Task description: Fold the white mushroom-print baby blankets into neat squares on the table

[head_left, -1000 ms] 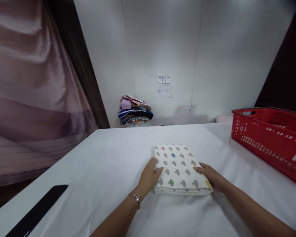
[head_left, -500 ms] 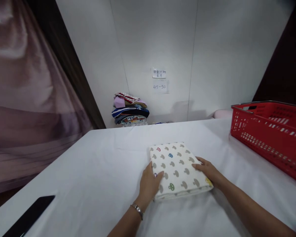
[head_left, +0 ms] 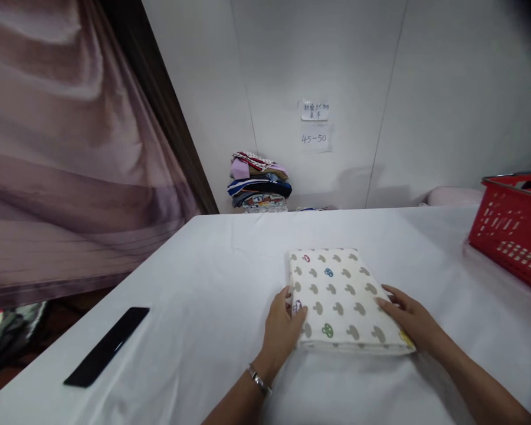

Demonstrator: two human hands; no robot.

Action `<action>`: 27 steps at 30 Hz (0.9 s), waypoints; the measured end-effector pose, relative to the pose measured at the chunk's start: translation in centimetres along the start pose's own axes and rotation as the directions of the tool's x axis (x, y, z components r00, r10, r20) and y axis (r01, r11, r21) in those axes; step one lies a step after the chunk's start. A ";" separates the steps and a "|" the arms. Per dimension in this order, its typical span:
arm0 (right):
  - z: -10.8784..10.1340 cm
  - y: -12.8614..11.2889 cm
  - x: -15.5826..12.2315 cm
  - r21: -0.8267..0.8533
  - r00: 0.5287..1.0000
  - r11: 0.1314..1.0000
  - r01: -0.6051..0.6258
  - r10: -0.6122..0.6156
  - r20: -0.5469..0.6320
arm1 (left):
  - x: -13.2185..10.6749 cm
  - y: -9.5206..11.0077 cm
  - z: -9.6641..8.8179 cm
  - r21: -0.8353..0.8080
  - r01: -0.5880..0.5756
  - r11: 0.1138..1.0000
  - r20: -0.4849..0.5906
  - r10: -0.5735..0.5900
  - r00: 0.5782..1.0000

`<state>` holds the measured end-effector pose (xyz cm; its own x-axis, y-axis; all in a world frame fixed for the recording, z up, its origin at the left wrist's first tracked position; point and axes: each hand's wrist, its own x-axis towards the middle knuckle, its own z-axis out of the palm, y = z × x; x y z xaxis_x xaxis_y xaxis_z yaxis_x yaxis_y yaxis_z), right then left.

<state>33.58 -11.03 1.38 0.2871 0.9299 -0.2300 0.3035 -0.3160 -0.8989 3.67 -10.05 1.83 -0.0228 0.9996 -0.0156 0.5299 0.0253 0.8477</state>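
Note:
A folded cream cloth (head_left: pixel 340 295) printed with grey mushroom shapes lies flat on the white-covered table (head_left: pixel 212 277). My left hand (head_left: pixel 284 330) grips its left edge, thumb on top and fingers tucked under the side. On the cloth's right edge rests my right hand (head_left: pixel 409 321), its fingers curled over the top. A metal bracelet (head_left: pixel 260 381) circles my left wrist. Both hands hold the cloth from opposite sides near its front corners.
A red plastic basket (head_left: pixel 511 233) stands at the table's right edge. A dark flat phone-like slab (head_left: pixel 107 346) lies near the left edge. A stack of folded clothes (head_left: pixel 259 188) sits against the back wall under two paper notes (head_left: pixel 315 125). A pinkish curtain (head_left: pixel 62 147) hangs on the left.
The view has swung to the left, so the basket sits further right in frame. The cloth has been squared up slightly between my hands, which keep their hold on its sides.

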 end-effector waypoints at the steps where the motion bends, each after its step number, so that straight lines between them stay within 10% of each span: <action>1: -0.2 0.2 -0.1 -0.091 0.998 0.995 0.039 -0.043 -0.036 | -0.3 0.1 -0.2 0.007 0.012 1.000 0.006 -0.012 1.000; 5: -0.3 0.5 -1.2 -0.327 0.960 0.915 0.236 -0.272 -0.066 | -1.2 0.4 -0.6 0.010 0.043 0.999 0.070 -0.043 0.997; 8: 0.6 0.6 -2.2 -0.447 0.883 0.769 0.457 -0.451 0.126 | -1.5 0.4 -0.6 0.009 0.034 0.999 0.103 -0.035 0.994; 11: 1.2 0.7 -2.4 -0.535 0.822 0.624 0.570 -0.437 0.365 | -1.6 0.3 -0.4 0.022 0.051 0.998 0.105 -0.053 0.993; 16: 2.4 -2.2 -1.9 -0.597 0.779 0.505 0.623 -0.472 0.414 | -1.7 0.2 -0.2 0.019 0.055 0.998 0.091 -0.057 0.994; 22: 9.4 -9.0 0.9 -0.482 0.633 0.420 0.769 -0.604 0.485 | -2.2 0.2 -0.2 0.032 0.040 0.999 0.082 -0.042 0.996; 27: 16.8 -10.4 5.6 -0.554 0.683 0.414 0.722 -0.550 0.480 | -2.6 0.3 -0.1 0.169 0.045 0.985 0.101 -0.063 0.993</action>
<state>16.76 0.60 3.18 -0.4070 0.8997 0.1579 0.8362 0.4365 -0.3319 3.76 -12.60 2.18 0.0295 0.9921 -0.1222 0.6639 0.0720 0.7444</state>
